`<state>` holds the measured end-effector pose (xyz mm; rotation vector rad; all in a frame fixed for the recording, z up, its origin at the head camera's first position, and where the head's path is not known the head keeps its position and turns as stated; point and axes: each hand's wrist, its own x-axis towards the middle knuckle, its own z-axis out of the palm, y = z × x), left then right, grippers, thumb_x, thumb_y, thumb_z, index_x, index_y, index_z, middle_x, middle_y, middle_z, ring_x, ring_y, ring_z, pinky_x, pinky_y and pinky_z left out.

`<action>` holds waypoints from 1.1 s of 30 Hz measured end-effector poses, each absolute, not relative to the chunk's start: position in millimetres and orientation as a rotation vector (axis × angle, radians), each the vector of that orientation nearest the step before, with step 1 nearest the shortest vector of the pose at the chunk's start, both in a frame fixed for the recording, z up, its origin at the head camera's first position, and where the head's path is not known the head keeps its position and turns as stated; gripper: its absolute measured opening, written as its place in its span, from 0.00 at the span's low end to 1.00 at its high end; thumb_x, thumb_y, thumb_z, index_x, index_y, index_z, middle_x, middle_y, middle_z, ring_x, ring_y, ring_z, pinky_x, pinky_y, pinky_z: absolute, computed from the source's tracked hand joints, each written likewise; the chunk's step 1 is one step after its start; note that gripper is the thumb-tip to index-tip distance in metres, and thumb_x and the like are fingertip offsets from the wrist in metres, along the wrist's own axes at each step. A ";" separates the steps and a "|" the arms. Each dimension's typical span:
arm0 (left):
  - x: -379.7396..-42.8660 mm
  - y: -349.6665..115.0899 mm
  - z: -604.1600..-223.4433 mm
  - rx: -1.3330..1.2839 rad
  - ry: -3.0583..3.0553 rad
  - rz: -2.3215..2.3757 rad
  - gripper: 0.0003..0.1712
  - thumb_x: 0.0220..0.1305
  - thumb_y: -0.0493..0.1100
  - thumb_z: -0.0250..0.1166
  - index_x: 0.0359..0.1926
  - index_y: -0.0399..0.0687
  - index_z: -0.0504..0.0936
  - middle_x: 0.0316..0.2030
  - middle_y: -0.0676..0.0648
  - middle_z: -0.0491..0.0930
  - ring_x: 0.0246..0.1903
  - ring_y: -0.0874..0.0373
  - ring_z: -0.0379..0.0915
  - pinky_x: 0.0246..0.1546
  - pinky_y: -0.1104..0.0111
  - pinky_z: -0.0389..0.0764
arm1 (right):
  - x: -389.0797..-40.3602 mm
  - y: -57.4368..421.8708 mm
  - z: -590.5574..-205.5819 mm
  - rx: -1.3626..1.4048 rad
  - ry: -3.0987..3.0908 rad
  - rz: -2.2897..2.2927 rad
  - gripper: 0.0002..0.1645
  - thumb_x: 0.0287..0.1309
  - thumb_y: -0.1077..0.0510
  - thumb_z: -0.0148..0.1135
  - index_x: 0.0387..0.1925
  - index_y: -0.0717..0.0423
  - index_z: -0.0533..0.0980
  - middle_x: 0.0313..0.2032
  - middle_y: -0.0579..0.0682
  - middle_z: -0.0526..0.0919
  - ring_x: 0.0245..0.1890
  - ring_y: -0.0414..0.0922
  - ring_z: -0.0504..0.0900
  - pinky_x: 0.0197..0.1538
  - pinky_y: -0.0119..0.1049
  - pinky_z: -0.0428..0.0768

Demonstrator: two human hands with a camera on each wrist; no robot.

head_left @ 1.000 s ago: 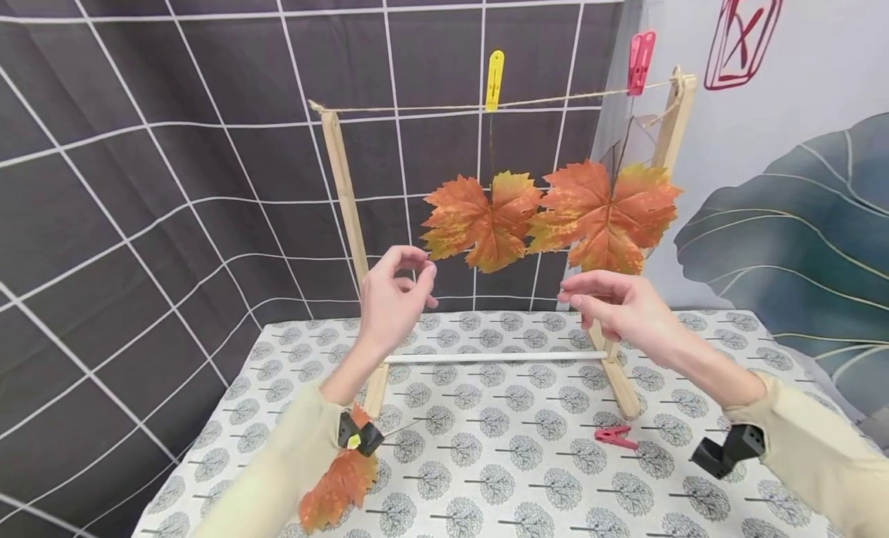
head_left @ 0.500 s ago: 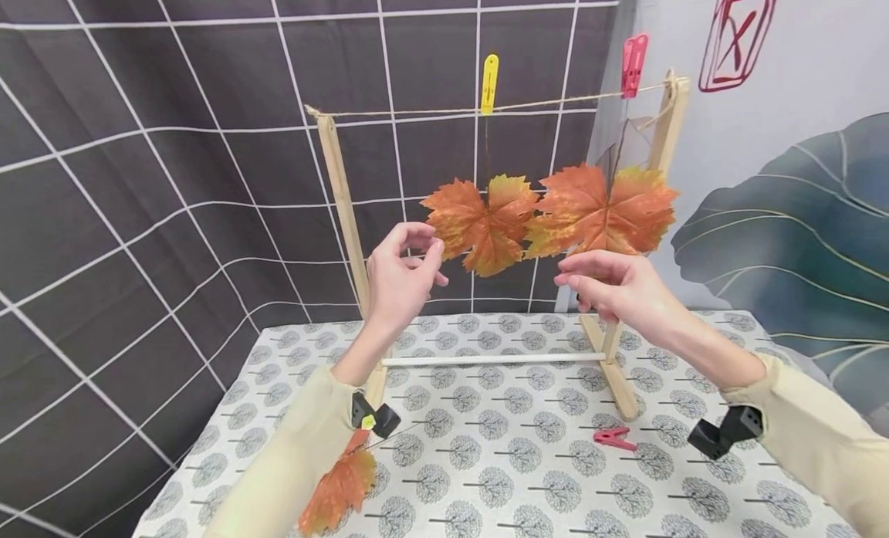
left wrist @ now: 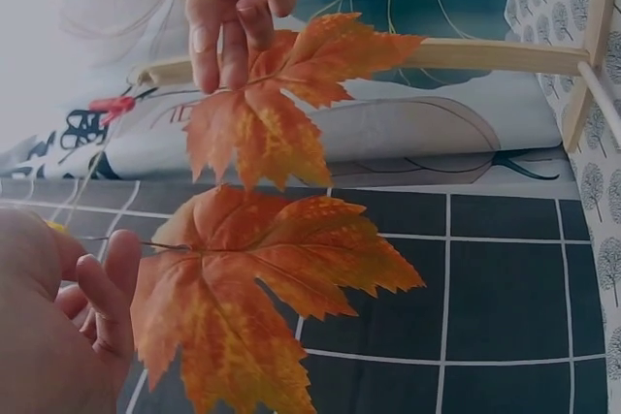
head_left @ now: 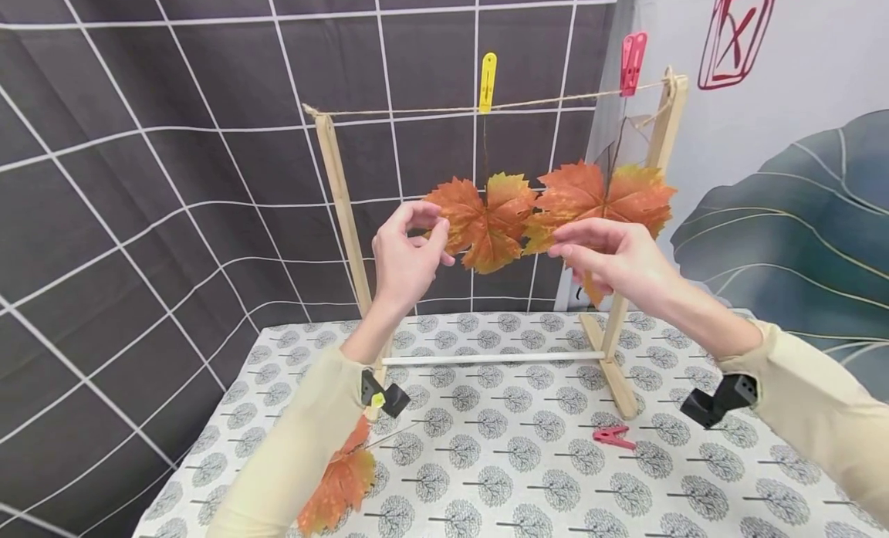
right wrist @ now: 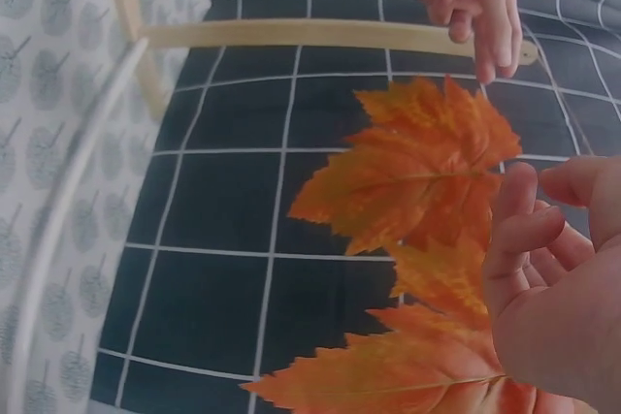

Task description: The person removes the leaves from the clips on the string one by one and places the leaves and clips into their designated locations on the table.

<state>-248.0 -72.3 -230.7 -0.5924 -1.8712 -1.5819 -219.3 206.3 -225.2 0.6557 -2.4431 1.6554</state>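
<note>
Two orange-yellow maple leaves hang by thin stems from a string (head_left: 556,100). A yellow clothespin (head_left: 488,82) holds the left leaf (head_left: 486,225); a pink clothespin (head_left: 632,65) holds the right leaf (head_left: 639,198). My left hand (head_left: 410,252), fingers loosely bent with nothing between them, is at the left leaf's left edge. In front of the right leaf's lower part, my right hand (head_left: 618,260) has thumb and fingers slightly apart, also holding nothing. The left wrist view shows the right hand's fingers (left wrist: 233,55) overlapping the right leaf (left wrist: 257,133).
A wooden frame (head_left: 340,191) with a white crossbar (head_left: 493,359) stands on the tree-patterned tablecloth (head_left: 500,461). Another maple leaf (head_left: 340,484) lies at the front left, partly behind the left sleeve. A loose pink clothespin (head_left: 614,437) lies at the front right. Dark gridded cloth (head_left: 174,237) hangs behind.
Both hands have risen toward the hanging leaves. The left has also shifted right to the left leaf's edge, and the right now overlaps the right leaf.
</note>
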 end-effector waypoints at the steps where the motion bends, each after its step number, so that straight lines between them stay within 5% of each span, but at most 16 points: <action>1: -248.5 -71.6 -229.4 -0.592 -1.869 -1.583 0.09 0.64 0.32 0.65 0.45 0.33 0.80 0.33 0.44 0.83 0.14 0.55 0.79 0.09 0.71 0.73 | -219.8 205.6 -222.9 0.643 -2.442 1.654 0.20 0.68 0.56 0.64 0.56 0.61 0.76 0.35 0.47 0.86 0.19 0.45 0.72 0.20 0.34 0.69; 5: -249.5 -68.7 -225.0 -0.595 -1.859 -1.585 0.09 0.64 0.32 0.65 0.45 0.32 0.80 0.33 0.44 0.83 0.13 0.57 0.79 0.10 0.72 0.73 | -222.1 202.7 -213.6 0.577 -2.454 1.630 0.21 0.66 0.54 0.65 0.56 0.59 0.77 0.30 0.51 0.84 0.15 0.47 0.67 0.18 0.35 0.67; 12: -251.8 -64.8 -220.0 -0.610 -1.849 -1.570 0.10 0.63 0.31 0.65 0.45 0.32 0.80 0.33 0.44 0.83 0.14 0.53 0.79 0.12 0.72 0.75 | -224.8 199.1 -198.4 0.532 -2.437 1.638 0.22 0.66 0.53 0.66 0.57 0.57 0.77 0.34 0.50 0.86 0.19 0.48 0.76 0.17 0.35 0.66; 33: -266.2 -52.2 -200.0 -0.577 -1.883 -1.525 0.08 0.64 0.33 0.66 0.44 0.37 0.82 0.33 0.45 0.85 0.14 0.57 0.80 0.16 0.73 0.77 | -236.1 184.7 -160.6 0.583 -2.376 1.639 0.18 0.66 0.53 0.66 0.54 0.54 0.79 0.44 0.49 0.87 0.25 0.46 0.78 0.18 0.32 0.70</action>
